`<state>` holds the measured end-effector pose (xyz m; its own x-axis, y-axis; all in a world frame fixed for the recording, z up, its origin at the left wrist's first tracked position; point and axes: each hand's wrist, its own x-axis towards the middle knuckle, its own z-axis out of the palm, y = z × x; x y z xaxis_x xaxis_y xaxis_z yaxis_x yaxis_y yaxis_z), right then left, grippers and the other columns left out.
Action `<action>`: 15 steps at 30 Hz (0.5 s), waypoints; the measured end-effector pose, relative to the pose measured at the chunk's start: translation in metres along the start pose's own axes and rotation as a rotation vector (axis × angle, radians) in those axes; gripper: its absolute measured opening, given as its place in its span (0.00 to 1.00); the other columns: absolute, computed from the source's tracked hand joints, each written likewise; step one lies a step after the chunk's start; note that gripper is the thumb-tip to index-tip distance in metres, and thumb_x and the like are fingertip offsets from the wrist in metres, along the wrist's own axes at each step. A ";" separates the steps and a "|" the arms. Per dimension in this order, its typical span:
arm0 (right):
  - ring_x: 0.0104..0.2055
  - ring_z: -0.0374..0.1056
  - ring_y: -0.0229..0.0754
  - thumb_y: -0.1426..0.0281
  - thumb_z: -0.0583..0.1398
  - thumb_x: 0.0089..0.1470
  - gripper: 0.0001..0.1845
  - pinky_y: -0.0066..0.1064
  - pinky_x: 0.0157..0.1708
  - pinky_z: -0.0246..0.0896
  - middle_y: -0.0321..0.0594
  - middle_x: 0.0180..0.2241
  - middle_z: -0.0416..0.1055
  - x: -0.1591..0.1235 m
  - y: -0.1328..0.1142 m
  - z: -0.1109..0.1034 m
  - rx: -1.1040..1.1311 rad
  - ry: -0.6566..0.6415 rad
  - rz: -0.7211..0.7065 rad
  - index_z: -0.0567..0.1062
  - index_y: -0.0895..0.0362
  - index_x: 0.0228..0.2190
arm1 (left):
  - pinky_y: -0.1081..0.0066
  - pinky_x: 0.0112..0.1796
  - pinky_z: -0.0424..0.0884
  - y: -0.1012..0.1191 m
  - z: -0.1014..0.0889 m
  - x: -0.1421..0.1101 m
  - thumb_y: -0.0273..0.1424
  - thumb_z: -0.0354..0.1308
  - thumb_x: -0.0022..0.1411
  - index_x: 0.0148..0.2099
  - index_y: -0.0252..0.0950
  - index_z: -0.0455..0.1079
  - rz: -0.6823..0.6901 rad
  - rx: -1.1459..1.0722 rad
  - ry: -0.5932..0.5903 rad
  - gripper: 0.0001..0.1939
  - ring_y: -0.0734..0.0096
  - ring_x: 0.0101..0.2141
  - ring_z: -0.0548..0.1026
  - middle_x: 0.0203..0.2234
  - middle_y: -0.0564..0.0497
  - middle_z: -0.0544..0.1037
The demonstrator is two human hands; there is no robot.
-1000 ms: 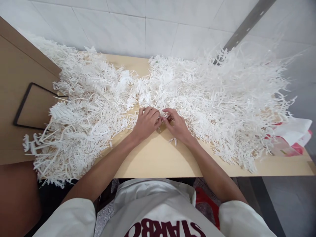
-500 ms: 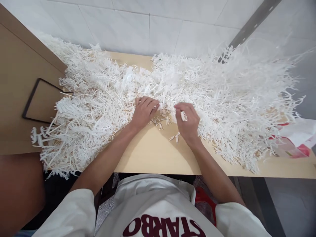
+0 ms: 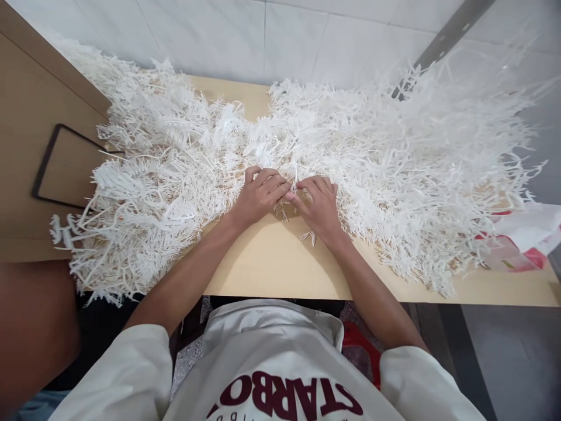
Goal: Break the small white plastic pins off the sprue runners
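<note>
A large heap of white branched plastic sprigs [image 3: 385, 158] spreads across the wooden table [image 3: 280, 263]. My left hand [image 3: 263, 193] is closed at the near edge of the heap, thumb and fingertips pinched together. My right hand [image 3: 321, 204] meets it from the right, its fingers bent in a pinch. Between the fingertips a small white sprig [image 3: 294, 186] shows in part; the fingers cover most of it. One loose sprig [image 3: 308, 237] lies on the bare wood below my right hand.
A brown board [image 3: 26, 134] with a black wire handle [image 3: 46, 161] stands at the left. A red and white plastic bag [image 3: 526, 234] lies at the right end of the table. Behind are a tiled wall [image 3: 219, 35] and a metal post [image 3: 453, 35]. A person's limb [image 3: 35, 333] shows lower left.
My right hand has moved left, bringing its fingertips up to those of my left hand. My left hand has hardly moved. The camera view has shifted slightly.
</note>
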<state>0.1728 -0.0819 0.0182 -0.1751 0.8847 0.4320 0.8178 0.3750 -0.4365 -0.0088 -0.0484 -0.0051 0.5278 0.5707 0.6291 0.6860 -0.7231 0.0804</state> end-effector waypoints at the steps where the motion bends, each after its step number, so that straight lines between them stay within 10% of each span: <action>1: 0.45 0.62 0.44 0.51 0.49 0.59 0.20 0.40 0.44 0.51 0.38 0.39 0.71 0.001 0.001 -0.001 0.048 -0.020 0.022 0.72 0.51 0.36 | 0.60 0.47 0.54 0.000 0.000 -0.001 0.31 0.45 0.69 0.46 0.43 0.67 0.002 -0.009 0.014 0.10 0.69 0.47 0.71 0.40 0.53 0.78; 15: 0.48 0.61 0.45 0.69 0.53 0.56 0.10 0.44 0.52 0.54 0.40 0.42 0.66 0.006 0.005 0.003 0.234 -0.126 0.169 0.70 0.55 0.25 | 0.57 0.46 0.57 0.001 0.002 -0.001 0.30 0.44 0.69 0.47 0.43 0.68 0.043 -0.099 -0.064 0.12 0.67 0.46 0.72 0.41 0.51 0.78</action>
<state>0.1740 -0.0742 0.0162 -0.1260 0.9619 0.2426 0.6954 0.2600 -0.6700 -0.0070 -0.0488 -0.0074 0.5882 0.5600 0.5835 0.6113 -0.7802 0.1324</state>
